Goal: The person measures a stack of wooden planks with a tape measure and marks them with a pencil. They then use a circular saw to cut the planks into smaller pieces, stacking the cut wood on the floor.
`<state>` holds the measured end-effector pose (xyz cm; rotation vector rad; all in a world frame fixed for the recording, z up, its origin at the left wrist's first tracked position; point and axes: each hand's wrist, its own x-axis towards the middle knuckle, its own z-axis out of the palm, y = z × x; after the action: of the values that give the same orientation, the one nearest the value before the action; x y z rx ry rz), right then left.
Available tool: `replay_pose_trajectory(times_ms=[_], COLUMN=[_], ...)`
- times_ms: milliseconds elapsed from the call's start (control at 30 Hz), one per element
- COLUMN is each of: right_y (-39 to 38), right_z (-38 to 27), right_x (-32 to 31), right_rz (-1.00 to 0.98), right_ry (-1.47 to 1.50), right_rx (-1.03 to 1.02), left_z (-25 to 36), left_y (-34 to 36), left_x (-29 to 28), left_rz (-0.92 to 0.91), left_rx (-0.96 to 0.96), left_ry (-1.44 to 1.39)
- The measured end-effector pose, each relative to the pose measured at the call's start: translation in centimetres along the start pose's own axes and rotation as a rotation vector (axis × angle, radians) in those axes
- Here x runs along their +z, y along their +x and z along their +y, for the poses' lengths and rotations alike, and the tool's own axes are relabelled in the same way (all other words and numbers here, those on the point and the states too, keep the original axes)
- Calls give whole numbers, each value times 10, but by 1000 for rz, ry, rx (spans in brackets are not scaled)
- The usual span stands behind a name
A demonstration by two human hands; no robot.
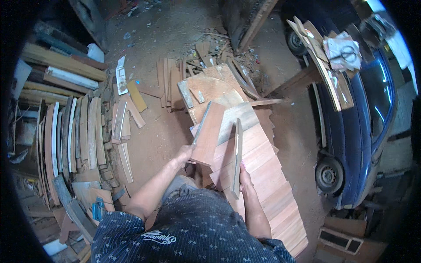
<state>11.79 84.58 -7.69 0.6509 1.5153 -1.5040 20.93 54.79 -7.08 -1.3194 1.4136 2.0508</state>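
Note:
My left hand [186, 154] grips the lower left corner of a short reddish-brown wooden board [209, 133], its broad face turned up and one long edge greyish. Closed round a second wooden board [237, 158] is my right hand [246, 179]; that board stands on edge, so mostly its narrow side shows. Both boards are held apart from each other above a long row of pinkish planks [272, 188] laid side by side. Beyond the held boards lies a light brown wooden panel [215, 87] with a few small offcuts on it.
To the left, long timber strips [72, 136] stand and lie in stacks. Scrap wood [175, 79] is heaped on the dirt floor ahead. A blue car [351, 144] is parked at right, near a raised wooden ledge [324, 72] bearing scissors [346, 53].

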Motion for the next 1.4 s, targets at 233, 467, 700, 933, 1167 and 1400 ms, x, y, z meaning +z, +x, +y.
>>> replay_pose_trajectory(times_ms=[233, 467, 700, 933, 1167, 1400], right_y=[-33, -59, -75, -75, -80, -110], right_z=[-20, -58, -94, -90, -78, -43], right_x=[3, 38, 84, 108, 116, 115], right_rz=[-78, 115, 142, 171, 61, -137], right_ry=[53, -112, -205, -248, -401, -506], right_rx=[13, -292, -336, -392, -530, -609], left_z=[33, 106, 122, 81, 93, 54], left_y=[36, 155, 278, 233, 23, -77], left_x=[-22, -79, -122, -49, 22, 13], left_rz=[164, 267, 319, 469, -191, 125], left_rx=[345, 580, 576, 836, 448, 657], left_ry=[543, 593, 915, 804, -317, -395])
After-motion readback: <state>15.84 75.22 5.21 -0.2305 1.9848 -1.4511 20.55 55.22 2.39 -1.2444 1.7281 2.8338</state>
